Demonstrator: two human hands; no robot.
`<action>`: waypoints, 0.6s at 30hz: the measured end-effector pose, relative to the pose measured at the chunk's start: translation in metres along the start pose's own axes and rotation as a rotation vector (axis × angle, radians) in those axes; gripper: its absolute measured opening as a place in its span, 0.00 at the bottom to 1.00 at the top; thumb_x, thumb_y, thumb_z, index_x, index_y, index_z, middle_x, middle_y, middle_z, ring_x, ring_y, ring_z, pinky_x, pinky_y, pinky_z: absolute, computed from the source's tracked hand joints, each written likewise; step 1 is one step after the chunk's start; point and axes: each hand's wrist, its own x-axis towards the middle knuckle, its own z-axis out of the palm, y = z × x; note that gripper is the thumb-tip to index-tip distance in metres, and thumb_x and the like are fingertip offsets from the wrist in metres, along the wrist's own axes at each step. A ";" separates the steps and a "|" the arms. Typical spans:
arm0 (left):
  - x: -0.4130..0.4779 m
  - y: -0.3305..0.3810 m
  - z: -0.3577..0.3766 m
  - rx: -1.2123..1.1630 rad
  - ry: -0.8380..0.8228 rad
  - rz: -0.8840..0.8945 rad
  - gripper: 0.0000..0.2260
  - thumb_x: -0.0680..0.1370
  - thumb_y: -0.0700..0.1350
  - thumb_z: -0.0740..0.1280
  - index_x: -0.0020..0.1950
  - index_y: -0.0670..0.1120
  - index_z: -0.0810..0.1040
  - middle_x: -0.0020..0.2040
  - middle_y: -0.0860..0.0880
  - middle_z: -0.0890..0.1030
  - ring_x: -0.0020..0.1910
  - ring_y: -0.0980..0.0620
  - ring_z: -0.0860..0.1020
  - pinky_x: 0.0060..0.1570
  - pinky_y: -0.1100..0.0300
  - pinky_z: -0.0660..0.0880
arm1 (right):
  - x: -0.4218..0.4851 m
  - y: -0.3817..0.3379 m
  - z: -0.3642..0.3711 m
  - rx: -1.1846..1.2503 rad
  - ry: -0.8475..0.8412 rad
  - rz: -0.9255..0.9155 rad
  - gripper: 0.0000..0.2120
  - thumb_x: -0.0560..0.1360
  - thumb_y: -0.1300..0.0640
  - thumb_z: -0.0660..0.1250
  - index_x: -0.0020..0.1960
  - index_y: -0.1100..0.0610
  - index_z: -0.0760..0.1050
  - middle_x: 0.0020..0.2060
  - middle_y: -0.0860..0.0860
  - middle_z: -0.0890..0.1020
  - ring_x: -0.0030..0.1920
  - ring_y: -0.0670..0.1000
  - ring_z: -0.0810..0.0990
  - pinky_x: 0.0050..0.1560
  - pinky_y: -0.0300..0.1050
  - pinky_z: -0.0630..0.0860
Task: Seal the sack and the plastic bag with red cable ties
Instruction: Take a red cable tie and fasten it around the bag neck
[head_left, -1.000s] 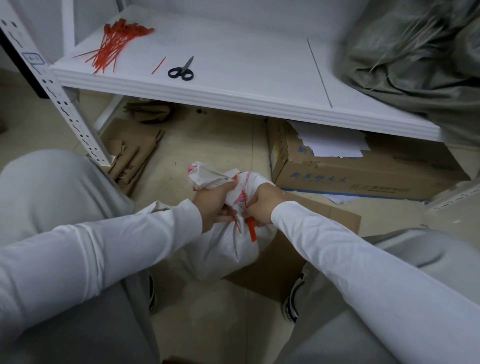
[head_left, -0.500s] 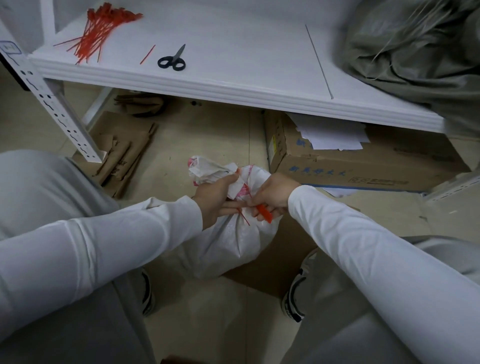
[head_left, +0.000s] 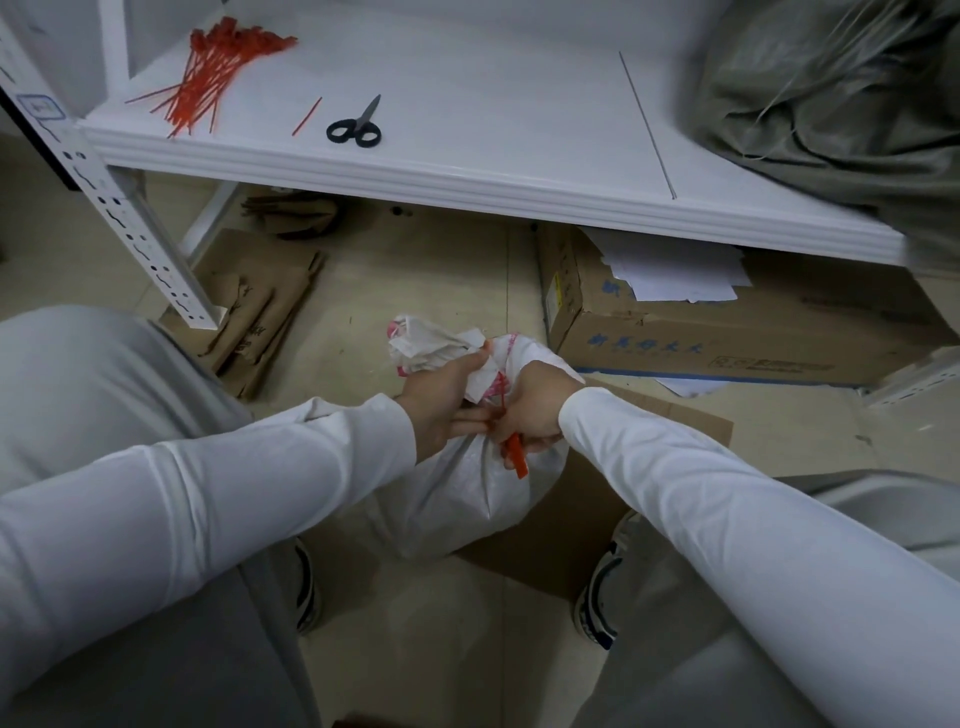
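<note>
- The risk sits at the neck. If the left hand (head_left: 436, 400) eases its squeeze, the bunched mouth could spread and the thin red plastic cable tie (head_left: 514, 458) would close on a loose, gaping gather, or slide off it.
- A sideways tug by the right hand (head_left: 535, 410) could also pull the tail out of the tie's head; I cannot tell whether it is threaded yet.
- Left fingers are curled tight around the gathered neck of the white woven sack (head_left: 467, 493), with its crumpled mouth sticking out at eleven o'clock.
- Right fingers are curled closed on the tie at the neck, and its flat red end pokes out below the hand at six o'clock.
- The sack stands on flat brown cardboard (head_left: 597, 509) between the person's feet.
- On the white metal shelf (head_left: 467, 171), spare red ties (head_left: 218, 73) lie at eleven o'clock, black-handled scissors (head_left: 356, 127) at twelve, and a crumpled grey plastic bag (head_left: 831, 93) at two, untied.
</note>
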 end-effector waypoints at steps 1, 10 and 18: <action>0.000 0.000 0.000 -0.001 -0.002 -0.004 0.19 0.77 0.54 0.67 0.63 0.44 0.76 0.46 0.43 0.84 0.39 0.48 0.84 0.36 0.56 0.81 | 0.000 0.000 0.002 -0.043 0.018 -0.014 0.12 0.71 0.58 0.73 0.52 0.61 0.78 0.45 0.57 0.83 0.44 0.54 0.84 0.47 0.46 0.82; -0.026 0.019 0.000 0.670 -0.068 0.087 0.30 0.79 0.66 0.51 0.53 0.42 0.78 0.45 0.44 0.82 0.44 0.46 0.81 0.43 0.53 0.80 | 0.004 0.008 -0.010 -0.124 0.187 -0.066 0.12 0.75 0.51 0.67 0.51 0.59 0.78 0.52 0.57 0.82 0.53 0.56 0.82 0.58 0.51 0.78; -0.041 0.004 -0.002 1.034 -0.188 0.908 0.09 0.81 0.45 0.60 0.51 0.45 0.79 0.43 0.50 0.82 0.40 0.57 0.79 0.44 0.65 0.77 | 0.001 0.008 -0.015 -0.147 0.112 -0.019 0.10 0.74 0.54 0.70 0.51 0.60 0.78 0.48 0.58 0.83 0.49 0.56 0.82 0.57 0.51 0.79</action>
